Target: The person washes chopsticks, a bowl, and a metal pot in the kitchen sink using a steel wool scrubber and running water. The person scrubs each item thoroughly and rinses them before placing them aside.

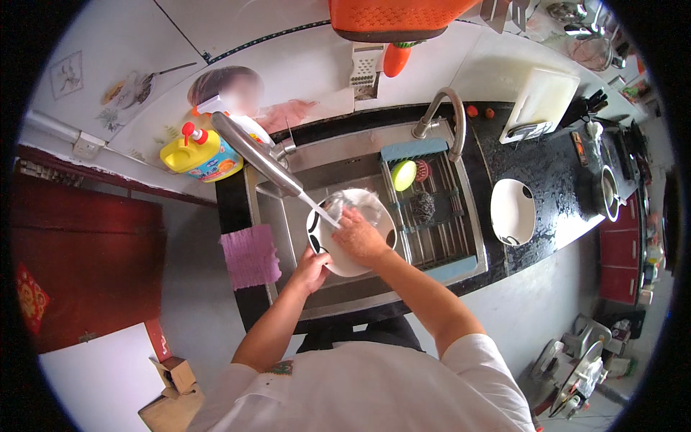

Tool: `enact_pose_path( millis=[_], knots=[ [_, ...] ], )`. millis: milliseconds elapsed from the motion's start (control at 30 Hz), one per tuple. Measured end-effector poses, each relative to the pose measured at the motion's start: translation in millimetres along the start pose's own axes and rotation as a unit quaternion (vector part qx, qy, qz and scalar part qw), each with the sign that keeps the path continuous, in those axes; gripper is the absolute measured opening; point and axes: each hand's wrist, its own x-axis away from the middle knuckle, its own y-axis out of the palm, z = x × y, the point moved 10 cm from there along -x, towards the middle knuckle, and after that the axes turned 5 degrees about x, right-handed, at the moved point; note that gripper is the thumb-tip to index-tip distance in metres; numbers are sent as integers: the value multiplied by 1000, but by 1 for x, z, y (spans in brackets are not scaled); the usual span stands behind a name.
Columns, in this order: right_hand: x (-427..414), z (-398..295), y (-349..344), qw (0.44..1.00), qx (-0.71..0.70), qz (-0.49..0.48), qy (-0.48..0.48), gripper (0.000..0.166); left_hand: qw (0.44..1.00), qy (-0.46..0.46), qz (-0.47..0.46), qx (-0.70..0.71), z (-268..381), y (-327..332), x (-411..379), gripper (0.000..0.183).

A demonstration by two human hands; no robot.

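Note:
My left hand (313,271) grips the lower left rim of a white dish with black markings (345,263), held tilted over the stainless steel sink (274,208). Inside the dish, my right hand (357,236) lies with its fingers stretched against the inner surface. From the metal faucet (259,155) a stream of water (319,209) falls beside the right fingertips and splashes across the dish. Right of the dish, a roll-out drying rack (414,149) spans the sink. On it rest a green oval scrubber (404,175), a reddish round brush (422,170) and a dark scouring pad (422,208).
A similar white dish (513,213) sits on the wet black counter (556,189). A purple cloth (250,256) drapes over the sink's left edge. Behind are a yellow pump bottle (202,156), a spray bottle (252,127), a curved second faucet (460,116) and a white cutting board (540,102).

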Motion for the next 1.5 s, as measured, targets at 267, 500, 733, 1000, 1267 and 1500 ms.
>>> enact_pose_path(
  millis=[267,500,733,1000,1267,1500],
  knots=[
    [22,27,-8,997,4,-7,-75,24,999,-20,-37,23,15,14,-4,38],
    [24,-23,-28,983,29,-51,-174,30,993,-32,-70,91,20,27,-9,44],
    [39,28,-24,998,17,67,-10,24,992,104,36,66,47,20,-1,54],
    [26,64,-24,905,-200,274,255,9,981,193,30,-19,47,33,7,68],
    [36,71,-9,899,-245,258,254,7,980,197,10,-22,39,40,-1,68],
    [40,51,1,927,-219,235,193,7,975,208,55,-60,32,27,-1,71]
  ],
)
